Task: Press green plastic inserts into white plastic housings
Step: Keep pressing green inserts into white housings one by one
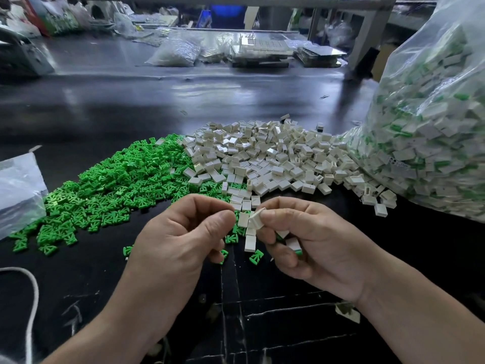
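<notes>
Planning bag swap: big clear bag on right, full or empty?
Full: white and green parts pack the clear bag well up its height.

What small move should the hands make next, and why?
Probably bring the left hand to the white housing pinched in the right hand and press in whatever it pinches, which is hidden. The fingertips almost meet.
</notes>
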A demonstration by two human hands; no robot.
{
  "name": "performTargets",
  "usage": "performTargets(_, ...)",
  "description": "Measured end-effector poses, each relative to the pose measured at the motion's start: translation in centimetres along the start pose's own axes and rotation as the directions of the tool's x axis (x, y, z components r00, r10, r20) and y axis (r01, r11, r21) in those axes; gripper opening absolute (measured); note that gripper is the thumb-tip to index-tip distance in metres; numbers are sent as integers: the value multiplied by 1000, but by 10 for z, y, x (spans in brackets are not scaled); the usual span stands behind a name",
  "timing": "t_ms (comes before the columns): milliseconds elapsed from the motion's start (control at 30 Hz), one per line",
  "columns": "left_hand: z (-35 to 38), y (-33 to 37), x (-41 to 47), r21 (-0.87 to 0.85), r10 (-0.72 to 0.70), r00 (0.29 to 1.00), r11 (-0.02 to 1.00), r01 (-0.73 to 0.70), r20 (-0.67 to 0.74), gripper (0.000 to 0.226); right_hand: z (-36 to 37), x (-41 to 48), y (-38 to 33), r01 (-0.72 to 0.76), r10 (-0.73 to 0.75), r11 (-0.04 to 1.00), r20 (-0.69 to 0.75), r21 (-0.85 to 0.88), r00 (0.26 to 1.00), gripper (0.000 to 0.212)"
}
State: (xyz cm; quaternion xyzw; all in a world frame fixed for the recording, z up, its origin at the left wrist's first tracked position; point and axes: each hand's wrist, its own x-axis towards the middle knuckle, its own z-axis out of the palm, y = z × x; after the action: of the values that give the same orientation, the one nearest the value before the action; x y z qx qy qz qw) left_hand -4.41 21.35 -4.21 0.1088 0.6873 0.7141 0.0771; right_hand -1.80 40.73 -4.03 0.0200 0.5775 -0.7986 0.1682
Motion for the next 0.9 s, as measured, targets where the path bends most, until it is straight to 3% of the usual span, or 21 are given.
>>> performTargets(133, 1, -3, 0, -133, -63, 996, 988, 72, 66, 8, 6, 1, 5, 22, -22, 997, -6, 70, 1000, 12)
performTargets(400, 2, -4, 0, -144, -41, 997, 988, 49, 61, 7, 12, 0, 7, 80, -79, 997, -41, 19, 996, 7)
performTargets(600, 1, -4, -1, -148, -20, 999, 989, 25, 38, 9, 16, -3, 12, 149, -178, 950, -84, -274, 980, 16)
performTargets(900, 0, -4, -2, -95, 2, 999, 995, 2, 50, 10, 16, -5, 12, 227, -254, 899, -25, -375, 967, 15)
